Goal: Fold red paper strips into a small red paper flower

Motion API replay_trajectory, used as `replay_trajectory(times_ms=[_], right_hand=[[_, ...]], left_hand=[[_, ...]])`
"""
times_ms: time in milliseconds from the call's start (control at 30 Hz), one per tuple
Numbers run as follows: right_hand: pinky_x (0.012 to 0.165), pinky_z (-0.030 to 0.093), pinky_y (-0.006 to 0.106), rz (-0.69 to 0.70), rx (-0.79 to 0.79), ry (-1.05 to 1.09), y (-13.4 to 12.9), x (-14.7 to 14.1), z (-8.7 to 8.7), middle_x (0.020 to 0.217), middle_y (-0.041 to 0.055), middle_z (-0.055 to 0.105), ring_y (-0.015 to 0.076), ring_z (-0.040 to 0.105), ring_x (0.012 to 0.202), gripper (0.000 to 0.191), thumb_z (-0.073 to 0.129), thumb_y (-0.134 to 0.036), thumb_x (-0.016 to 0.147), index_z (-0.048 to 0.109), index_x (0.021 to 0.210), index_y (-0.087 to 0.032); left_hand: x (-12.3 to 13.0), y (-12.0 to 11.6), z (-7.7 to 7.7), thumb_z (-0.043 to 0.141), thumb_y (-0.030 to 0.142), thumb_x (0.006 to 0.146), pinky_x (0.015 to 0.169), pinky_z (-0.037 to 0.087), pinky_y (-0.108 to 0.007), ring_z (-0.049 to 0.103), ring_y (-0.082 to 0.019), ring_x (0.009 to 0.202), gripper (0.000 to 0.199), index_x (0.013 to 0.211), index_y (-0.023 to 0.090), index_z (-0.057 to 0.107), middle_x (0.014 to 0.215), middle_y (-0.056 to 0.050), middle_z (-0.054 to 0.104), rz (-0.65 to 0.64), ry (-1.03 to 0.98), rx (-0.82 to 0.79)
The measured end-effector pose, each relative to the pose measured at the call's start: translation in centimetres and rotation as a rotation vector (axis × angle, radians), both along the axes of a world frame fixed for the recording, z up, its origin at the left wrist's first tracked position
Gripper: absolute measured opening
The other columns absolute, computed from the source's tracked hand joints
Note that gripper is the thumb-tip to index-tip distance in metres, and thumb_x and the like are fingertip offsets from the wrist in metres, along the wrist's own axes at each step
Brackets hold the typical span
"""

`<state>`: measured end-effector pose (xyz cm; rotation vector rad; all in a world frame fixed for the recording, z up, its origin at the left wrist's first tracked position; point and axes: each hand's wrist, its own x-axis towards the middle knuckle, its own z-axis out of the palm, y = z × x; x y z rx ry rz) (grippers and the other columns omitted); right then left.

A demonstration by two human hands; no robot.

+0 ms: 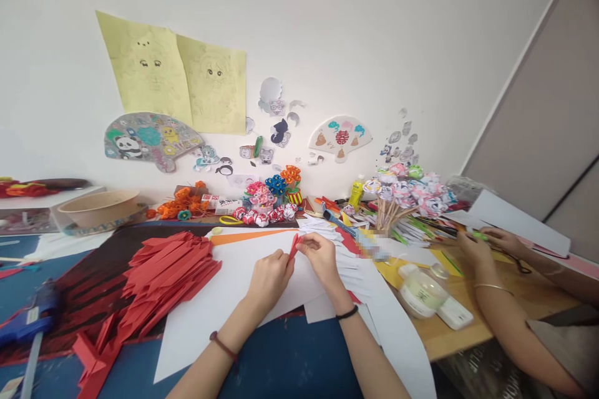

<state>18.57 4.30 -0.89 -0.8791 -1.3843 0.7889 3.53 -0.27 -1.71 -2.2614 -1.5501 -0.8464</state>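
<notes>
Both of my hands meet above a white paper sheet (201, 324) in the middle of the table. My left hand (270, 274) is closed round a folded strip of red paper (293, 246) that stands up between the hands. From the other side, my right hand (321, 255) pinches the same strip near its top with thumb and finger. A big heap of folded red paper strips (171, 274) lies to the left of my left hand. Several narrow white paper strips (349, 262) are spread beside my right hand.
A blue glue gun (35, 318) lies at far left, near a beige basin (100, 207). Paper flowers (262, 199) stand along the wall, with a white bouquet (407, 193) to their right. A bottle (421, 293) stands right; beyond it, a co-worker's hands (482, 243) hold something green.
</notes>
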Motion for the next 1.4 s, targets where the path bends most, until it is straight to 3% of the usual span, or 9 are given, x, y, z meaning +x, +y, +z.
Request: replay_trajectory(times_ms=[100,267,367,600,733,1033,1400], right_hand=[[0.074,0.052,0.033,0.019,0.024,-0.001,0.1,0.0,-0.1,0.078,0.0045,0.070,0.0195,0.065,0.074,0.022,0.079,-0.031,0.067,0.068,0.080,-0.017],[0.079,0.053,0.033,0.148,0.024,0.048,0.1,-0.1,0.0,0.095,0.0068,0.071,0.0198,0.067,0.084,0.032,0.075,-0.035,0.073,0.067,0.100,-0.019],[0.082,0.053,0.036,0.185,0.009,0.058,0.0,-0.1,0.1,0.095,0.0084,0.071,0.0213,0.067,0.086,0.032,0.075,-0.038,0.072,0.070,0.097,-0.018],[0.075,0.054,0.035,-0.008,0.107,0.044,-0.7,-0.2,0.7,0.091,0.0078,0.070,0.0216,0.065,0.083,0.024,0.079,-0.036,0.067,0.073,0.081,-0.018],[0.070,0.052,0.031,-0.047,0.122,0.026,-1.0,-0.2,1.1,0.088,0.0064,0.068,0.0205,0.064,0.081,0.023,0.079,-0.035,0.067,0.071,0.079,-0.018],[0.082,0.051,0.032,0.129,0.049,0.074,-0.9,-0.1,1.1,0.094,0.0055,0.066,0.0196,0.064,0.090,0.023,0.072,-0.036,0.075,0.064,0.090,-0.019],[0.078,0.051,0.030,0.210,-0.037,0.016,-0.3,-0.2,1.0,0.095,0.0063,0.067,0.0183,0.063,0.085,0.029,0.069,-0.042,0.076,0.067,0.092,-0.018]], left_hand=[[0.0,-0.1,0.2,0.046,0.025,0.093,0.054,0.029,-0.024,0.057,-0.011,0.058,0.030,0.069,0.015,0.062,0.069,-0.002,0.061,-0.029,-0.074,-0.033],[-0.1,0.0,0.3,0.046,0.025,0.092,0.056,0.032,-0.023,0.053,-0.010,0.055,0.031,0.065,0.016,0.059,0.066,-0.001,0.060,-0.081,-0.172,-0.074],[-0.1,0.0,0.3,0.045,0.026,0.091,0.057,0.032,-0.022,0.052,-0.010,0.055,0.032,0.064,0.016,0.058,0.065,-0.001,0.059,-0.106,-0.217,-0.089],[0.3,-0.4,0.8,0.044,0.028,0.090,0.058,0.032,-0.022,0.049,-0.010,0.055,0.033,0.061,0.016,0.057,0.062,-0.001,0.057,-0.128,-0.318,-0.129],[0.5,-0.5,1.3,0.048,0.031,0.085,0.055,0.029,-0.022,0.043,-0.009,0.050,0.036,0.052,0.016,0.052,0.053,0.001,0.052,-0.132,-0.464,-0.244],[0.2,0.0,1.3,0.049,0.046,0.084,0.052,0.028,-0.021,0.039,-0.009,0.047,0.045,0.051,0.015,0.052,0.048,0.003,0.050,-0.271,-0.687,-0.486],[0.3,0.2,1.0,0.051,0.058,0.081,0.048,0.023,-0.022,0.030,-0.007,0.046,0.052,0.051,0.015,0.052,0.046,0.005,0.038,-0.293,-0.753,-0.603]])
